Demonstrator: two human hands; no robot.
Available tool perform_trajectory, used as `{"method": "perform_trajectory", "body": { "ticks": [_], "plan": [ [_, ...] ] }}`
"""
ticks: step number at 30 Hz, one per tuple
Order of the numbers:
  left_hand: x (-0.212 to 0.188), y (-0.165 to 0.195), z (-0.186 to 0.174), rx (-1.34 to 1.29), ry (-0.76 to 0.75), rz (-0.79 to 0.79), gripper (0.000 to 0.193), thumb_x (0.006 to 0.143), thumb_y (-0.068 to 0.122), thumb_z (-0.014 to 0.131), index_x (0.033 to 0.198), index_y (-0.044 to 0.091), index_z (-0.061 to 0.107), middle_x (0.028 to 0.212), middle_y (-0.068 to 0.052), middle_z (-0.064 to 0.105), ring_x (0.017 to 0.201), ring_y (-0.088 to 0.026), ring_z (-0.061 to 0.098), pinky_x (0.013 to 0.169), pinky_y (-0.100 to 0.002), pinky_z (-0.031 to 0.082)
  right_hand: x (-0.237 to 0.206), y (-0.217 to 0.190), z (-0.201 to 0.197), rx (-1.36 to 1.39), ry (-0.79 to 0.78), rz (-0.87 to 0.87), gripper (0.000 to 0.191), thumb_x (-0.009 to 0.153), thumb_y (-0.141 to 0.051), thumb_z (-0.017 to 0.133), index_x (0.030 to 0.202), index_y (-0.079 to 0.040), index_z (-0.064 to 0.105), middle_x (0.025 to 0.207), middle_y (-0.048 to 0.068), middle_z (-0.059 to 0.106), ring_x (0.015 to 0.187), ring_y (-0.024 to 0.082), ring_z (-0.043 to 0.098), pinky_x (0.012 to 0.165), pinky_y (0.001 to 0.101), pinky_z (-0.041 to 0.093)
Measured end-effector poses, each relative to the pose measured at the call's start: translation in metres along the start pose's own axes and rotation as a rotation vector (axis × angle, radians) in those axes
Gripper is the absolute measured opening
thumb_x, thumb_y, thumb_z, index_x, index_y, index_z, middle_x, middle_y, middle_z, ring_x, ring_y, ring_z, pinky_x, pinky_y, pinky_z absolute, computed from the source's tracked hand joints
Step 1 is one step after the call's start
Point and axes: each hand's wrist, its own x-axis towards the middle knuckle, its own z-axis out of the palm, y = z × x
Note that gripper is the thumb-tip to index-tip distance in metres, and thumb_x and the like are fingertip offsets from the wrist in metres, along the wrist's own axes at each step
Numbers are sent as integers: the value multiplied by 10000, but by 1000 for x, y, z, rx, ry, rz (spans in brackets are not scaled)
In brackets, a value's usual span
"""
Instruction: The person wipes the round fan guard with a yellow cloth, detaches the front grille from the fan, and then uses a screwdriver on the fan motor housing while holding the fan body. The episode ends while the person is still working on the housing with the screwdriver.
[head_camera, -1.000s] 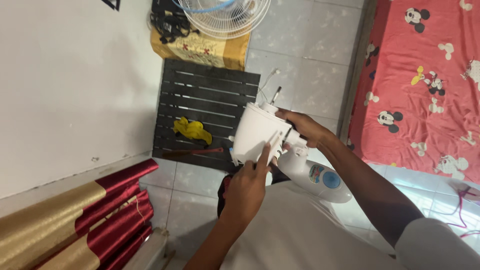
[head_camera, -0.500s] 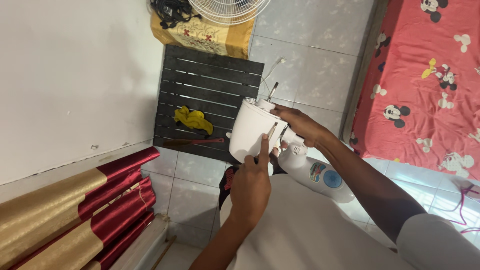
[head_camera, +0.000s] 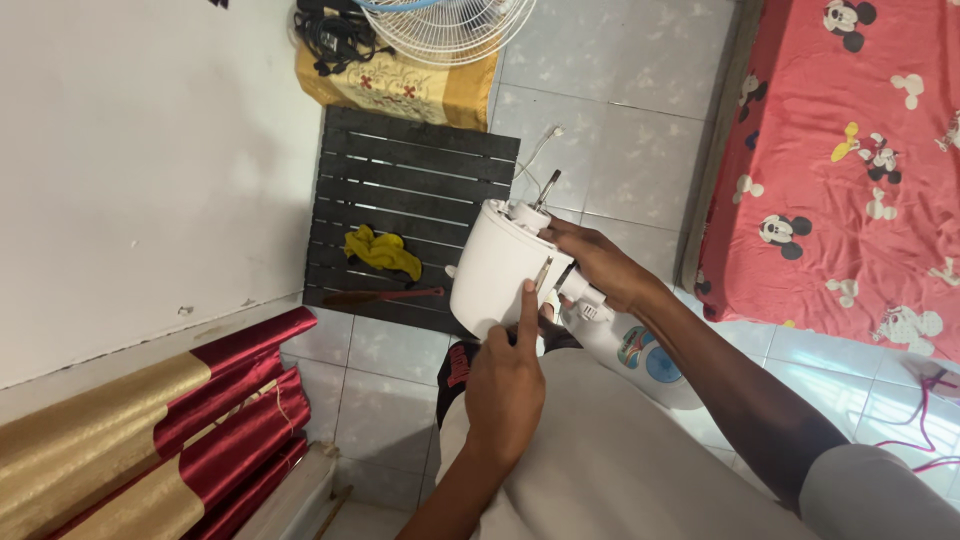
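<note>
I hold a white fan motor housing (head_camera: 495, 270) above the floor, its metal shaft (head_camera: 548, 188) sticking out at the far end. My left hand (head_camera: 505, 375) grips the housing's near side from below, index finger stretched up along it beside a thin metal rod (head_camera: 541, 272). Coming in from the right, my right hand (head_camera: 600, 265) is closed around the housing's neck where it joins the white fan stand (head_camera: 640, 350), which has a coloured sticker. Whether the rod is a tool in my left hand is unclear.
A black slatted board (head_camera: 400, 180) lies on the tiled floor with a yellow rag (head_camera: 380, 250) and a red-handled tool (head_camera: 385, 296). A fan grille (head_camera: 450, 25), black cables (head_camera: 335, 35), a yellow patterned cloth (head_camera: 400, 85), a red cartoon bedsheet (head_camera: 850, 160) and red-gold fabric (head_camera: 150, 420) surround it.
Both hands stay on the housing, and the view has drifted slightly. The housing sits a little lower in the picture, with my left index finger still laid along it.
</note>
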Motion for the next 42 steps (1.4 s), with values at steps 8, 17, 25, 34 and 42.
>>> {"method": "perform_trajectory", "body": {
  "ticks": [8, 17, 25, 34, 42],
  "plan": [
    [-2, 7, -11, 124, 118, 48, 818, 818, -14, 623, 1580, 127, 361, 822, -139, 535, 662, -296, 600, 633, -433, 523, -1, 8, -7, 40, 23, -9, 556, 993, -258, 462, 1464, 34, 501, 1105, 165, 696, 741, 149, 671, 515, 296, 543],
    [-1, 7, -18, -5, 86, 16, 699, 931, 55, 630, 1579, 173, 395, 791, -125, 556, 663, -287, 617, 622, -444, 514, -7, -2, -3, -40, 19, -43, 578, 973, -231, 465, 1496, 15, 471, 1179, 119, 697, 919, 128, 695, 723, 273, 603],
    [-3, 15, -25, 56, 35, -7, 813, 839, -34, 620, 1589, 161, 378, 799, -137, 578, 660, -290, 636, 612, -427, 540, -12, -18, 3, -25, 22, 1, 551, 964, -214, 449, 1489, -51, 482, 1096, 125, 703, 822, 153, 689, 610, 307, 600],
    [-6, 17, -24, 167, -19, -31, 835, 833, -19, 631, 1602, 110, 332, 813, -144, 579, 637, -272, 616, 594, -395, 536, -16, 0, 16, -60, 224, -68, 538, 973, -223, 466, 1463, -7, 519, 1065, 130, 700, 788, 146, 657, 574, 291, 557],
    [-8, 8, -8, 54, 157, 44, 774, 892, 9, 633, 1604, 140, 357, 797, -131, 555, 667, -294, 604, 644, -425, 527, -14, 11, 14, -63, 226, -104, 568, 990, -227, 453, 1520, -25, 489, 1178, 160, 687, 926, 178, 632, 780, 314, 515]
  ]
}}
